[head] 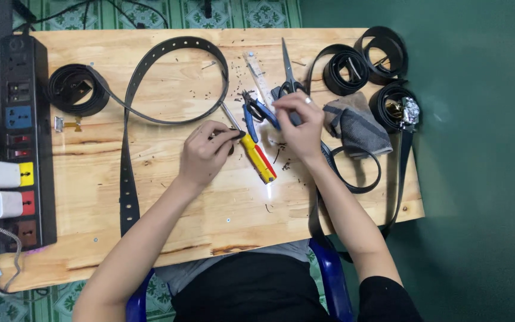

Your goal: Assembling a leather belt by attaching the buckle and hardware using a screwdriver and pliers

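Observation:
My left hand [207, 152] rests on the wooden table [180, 209], its fingertips pinching the end of a long black perforated belt [129, 101] beside a yellow and red screwdriver [257, 158]. My right hand [298, 122] reaches over blue-handled pliers [256, 112] and grips one of their handles. Black-handled scissors [286, 68] lie just beyond my right hand. A clear ruler [258, 74] lies beside the scissors.
A black power strip [24, 137] with two white chargers runs along the left edge. Rolled black belts [365, 62] and a grey cloth [356, 122] sit at the right. Another coiled belt [73, 89] lies at the far left, with a small metal buckle [61, 123] near it.

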